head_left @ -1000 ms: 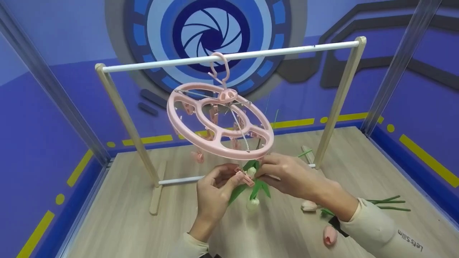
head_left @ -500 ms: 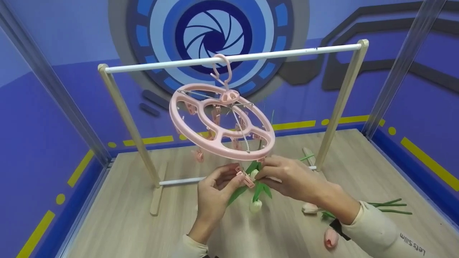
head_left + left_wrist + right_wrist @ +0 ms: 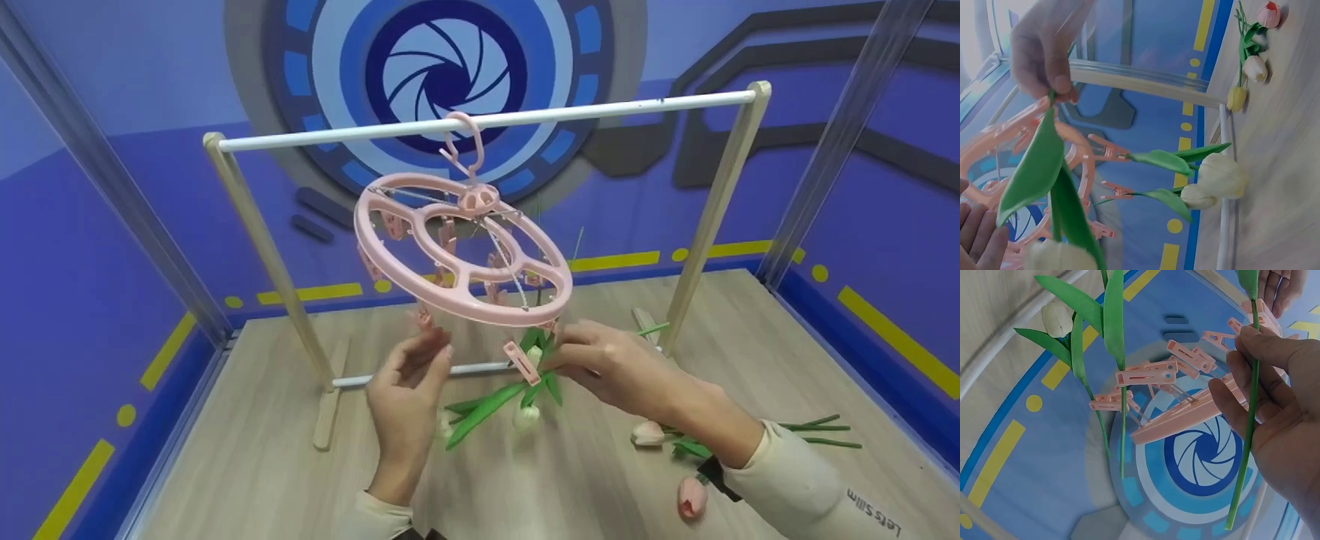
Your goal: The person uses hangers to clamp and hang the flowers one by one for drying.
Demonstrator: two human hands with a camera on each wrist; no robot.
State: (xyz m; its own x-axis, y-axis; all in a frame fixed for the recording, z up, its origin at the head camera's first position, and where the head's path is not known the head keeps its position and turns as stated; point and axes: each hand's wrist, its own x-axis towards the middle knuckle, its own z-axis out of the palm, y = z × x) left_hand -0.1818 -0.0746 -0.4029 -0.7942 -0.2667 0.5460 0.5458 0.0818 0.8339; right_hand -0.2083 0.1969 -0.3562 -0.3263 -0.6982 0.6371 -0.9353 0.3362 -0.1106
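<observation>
My right hand (image 3: pixel 619 367) pinches the green stem of a white tulip (image 3: pixel 1254 382) below the rim of a round pink clip hanger (image 3: pixel 484 313). In the left wrist view its leaves and white bloom (image 3: pixel 1055 257) point down from that hand. My left hand (image 3: pixel 405 394) is beneath the hanger's near left side, thumb and fingers apart, with its fingertips right at a hanging pink clip (image 3: pixel 425 321). A pink clothespin (image 3: pixel 523 363) dangles at a slant between the hands. Two other white tulips hang head-down from clips, one with a large bloom (image 3: pixel 1221 175) and one smaller (image 3: pixel 1199 197).
The hanger hooks over a white rod (image 3: pixel 600 112) between wooden posts (image 3: pixel 712 217). On the wooden table (image 3: pixel 247 465), to the right, lie a pink tulip (image 3: pixel 691 497), a pale pink tulip (image 3: pixel 646 433) and a yellow tulip (image 3: pixel 1237 99). A lower white bar (image 3: pixel 375 378) joins the stand's feet.
My left hand has let go of the slanted clothespin and moved left to another hanging clip. The hanger has swung slightly. My right hand stays near the rim with the tulip stem.
</observation>
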